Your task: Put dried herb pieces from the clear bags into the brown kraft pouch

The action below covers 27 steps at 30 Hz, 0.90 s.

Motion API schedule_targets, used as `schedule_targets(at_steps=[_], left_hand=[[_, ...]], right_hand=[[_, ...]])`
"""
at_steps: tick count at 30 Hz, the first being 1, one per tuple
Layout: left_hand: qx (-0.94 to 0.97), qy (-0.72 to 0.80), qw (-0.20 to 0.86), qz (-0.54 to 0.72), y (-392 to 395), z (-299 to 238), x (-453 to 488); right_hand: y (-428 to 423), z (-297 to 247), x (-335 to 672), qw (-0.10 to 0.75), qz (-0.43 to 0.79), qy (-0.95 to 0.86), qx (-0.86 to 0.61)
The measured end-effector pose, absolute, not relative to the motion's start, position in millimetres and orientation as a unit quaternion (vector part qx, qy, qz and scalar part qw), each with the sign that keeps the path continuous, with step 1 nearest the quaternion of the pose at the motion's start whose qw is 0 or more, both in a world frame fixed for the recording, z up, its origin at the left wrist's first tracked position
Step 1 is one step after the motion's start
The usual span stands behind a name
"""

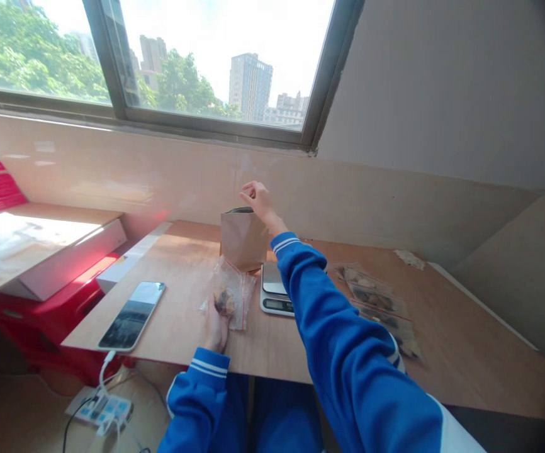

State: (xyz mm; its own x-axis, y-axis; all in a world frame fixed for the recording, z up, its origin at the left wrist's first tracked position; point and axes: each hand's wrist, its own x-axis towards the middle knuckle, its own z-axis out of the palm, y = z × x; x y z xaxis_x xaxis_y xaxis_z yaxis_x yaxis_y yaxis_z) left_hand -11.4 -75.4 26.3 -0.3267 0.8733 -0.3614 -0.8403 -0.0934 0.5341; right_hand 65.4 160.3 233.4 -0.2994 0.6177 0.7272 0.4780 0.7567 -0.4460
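My left hand is closed around a clear zip bag with brownish dried pieces inside, low over the table's front edge. My right hand is raised above the open top of a brown paper bag, its fingers bent together. Whether anything small sits between those fingers is too fine to make out. The paper bag stands upright behind the zip bag. Beside them lies a kitchen scale, partly hidden by my right sleeve.
Several filled clear bags lie on the right of the wooden table. A phone rests at the left, its cable running to a power strip below. A red stool stands under the neighbouring table.
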Motion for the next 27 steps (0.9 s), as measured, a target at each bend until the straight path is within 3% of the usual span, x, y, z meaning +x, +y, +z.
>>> schedule_targets(at_steps=[12, 27], left_hand=[[0.022, 0.343, 0.575, 0.743, -73, 24, -11], [0.019, 0.356, 0.576, 0.736, -73, 28, -10]], right_hand=[[164, 209, 73, 0.416, 0.101, -0.843, -0.325], [150, 208, 94, 0.417, 0.168, -0.835, -0.317]])
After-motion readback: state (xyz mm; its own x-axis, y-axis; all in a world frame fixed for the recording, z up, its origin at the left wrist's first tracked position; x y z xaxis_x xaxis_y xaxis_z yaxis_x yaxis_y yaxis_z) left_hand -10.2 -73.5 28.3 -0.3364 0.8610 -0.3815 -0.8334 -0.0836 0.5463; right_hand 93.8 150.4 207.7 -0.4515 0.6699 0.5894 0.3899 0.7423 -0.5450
